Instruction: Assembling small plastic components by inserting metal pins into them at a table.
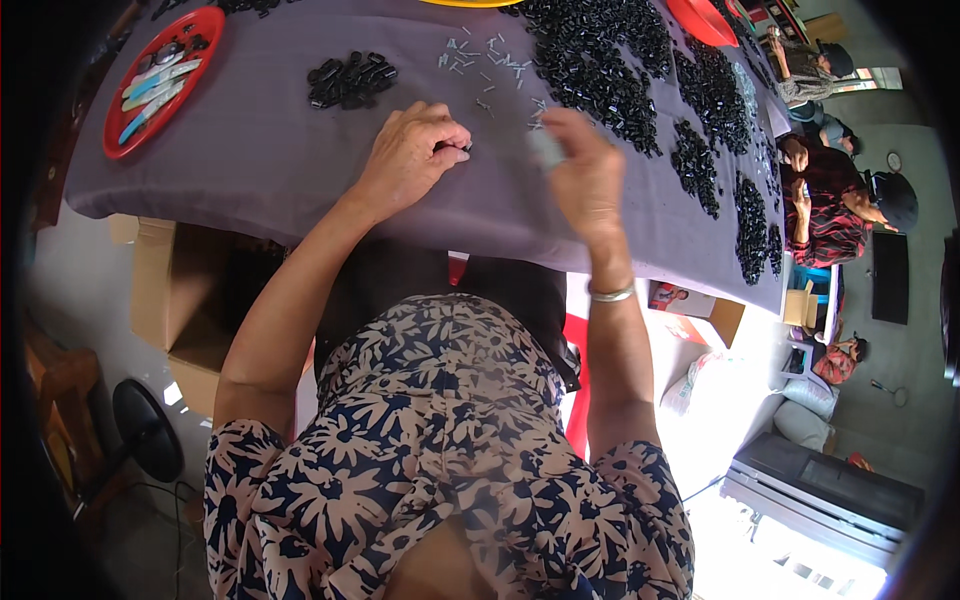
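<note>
- Head view: the left hand rests knuckles-up on the grey cloth-covered table, fingers curled in narrow, pinching a small dark part at its fingertips; the part sticks out just to the right of the thumb and forefinger, touching them.
- The right hand is lifted above the cloth and blurred; its fingers are drawn together, and a pale smear at their tips may be a small piece, but I cannot tell what it holds. A silver bangle sits on that wrist.
- Just beyond both hands, further off on the cloth, lie scattered small silver pieces; the nearest ones are just beside the right hand's fingertips.
- A small heap of black parts lies far-left of the left hand, near but apart from it.
- A much bigger spread of black parts runs from the far middle down the right side of the table, close to the right hand.
- A red tray with long pale tools sits at the far left, well apart from the hands.
- At the right, other people sit along the table's edge.
</note>
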Motion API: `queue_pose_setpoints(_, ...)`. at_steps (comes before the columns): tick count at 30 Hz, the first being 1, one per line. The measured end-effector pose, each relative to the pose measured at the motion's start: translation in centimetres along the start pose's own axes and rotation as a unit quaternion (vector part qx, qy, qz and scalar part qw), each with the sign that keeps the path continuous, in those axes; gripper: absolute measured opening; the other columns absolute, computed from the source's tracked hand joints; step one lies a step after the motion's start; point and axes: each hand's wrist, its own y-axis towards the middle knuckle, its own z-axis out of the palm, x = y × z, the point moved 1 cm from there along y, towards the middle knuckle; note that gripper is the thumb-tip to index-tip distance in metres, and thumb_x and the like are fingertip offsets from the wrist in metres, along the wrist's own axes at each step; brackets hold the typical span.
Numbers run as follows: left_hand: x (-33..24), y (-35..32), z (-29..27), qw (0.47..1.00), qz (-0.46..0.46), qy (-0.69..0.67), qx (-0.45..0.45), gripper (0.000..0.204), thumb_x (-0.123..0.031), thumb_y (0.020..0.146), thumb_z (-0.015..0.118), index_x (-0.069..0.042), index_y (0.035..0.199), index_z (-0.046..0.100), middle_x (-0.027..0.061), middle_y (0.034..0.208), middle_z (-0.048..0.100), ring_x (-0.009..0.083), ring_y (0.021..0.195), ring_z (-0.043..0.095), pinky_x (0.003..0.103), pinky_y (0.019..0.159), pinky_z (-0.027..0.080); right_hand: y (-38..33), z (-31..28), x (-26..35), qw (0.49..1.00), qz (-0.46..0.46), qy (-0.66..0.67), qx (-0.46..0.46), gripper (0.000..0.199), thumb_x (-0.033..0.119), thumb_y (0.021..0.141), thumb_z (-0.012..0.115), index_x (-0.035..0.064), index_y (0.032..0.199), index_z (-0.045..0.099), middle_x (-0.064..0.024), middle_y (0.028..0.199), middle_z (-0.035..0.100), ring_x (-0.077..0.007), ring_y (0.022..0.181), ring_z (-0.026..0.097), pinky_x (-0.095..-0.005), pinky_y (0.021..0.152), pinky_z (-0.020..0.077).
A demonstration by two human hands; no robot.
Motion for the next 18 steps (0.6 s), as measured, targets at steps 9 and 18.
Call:
queue_pose_setpoints(9, 0.3, 0.0, 0.1, 1.0, 0.028, -0.002, -0.014, 0.008, -0.014, 0.078, 0.07, -0.009, 0.083, 0.067, 0.0001, 0.083, 0.061, 0.0203, 0.086, 0.055, 0.035, 0.078, 0.039, 1.2, -7.5, -7.0, 0.962, -0.087, -0.253, 0.057, 0.029, -0.008, 0.076, 0.06, 0.0011, 0.102, 0.066, -0.0164, 0.093, 0.066, -0.0327, 0.084, 0.065, -0.0373, 0.074, 0.0516)
queue_pose_setpoints(18, 0.1, 0.2, 0.2, 1.0, 0.02, -0.002, -0.012, 0.008, -0.014, 0.078, 0.07, -0.009, 0.083, 0.066, 0.0006, 0.084, 0.061, 0.0214, 0.086, 0.056, 0.037, 0.08, 0.04, 0.7, -7.8, -6.4, 0.941, -0.053, -0.324, 0.082, 0.037, -0.014, 0.069, 0.047, 0.0011, 0.097, 0.064, -0.0191, 0.087, 0.061, -0.04, 0.083, 0.061, -0.0436, 0.073, 0.0497)
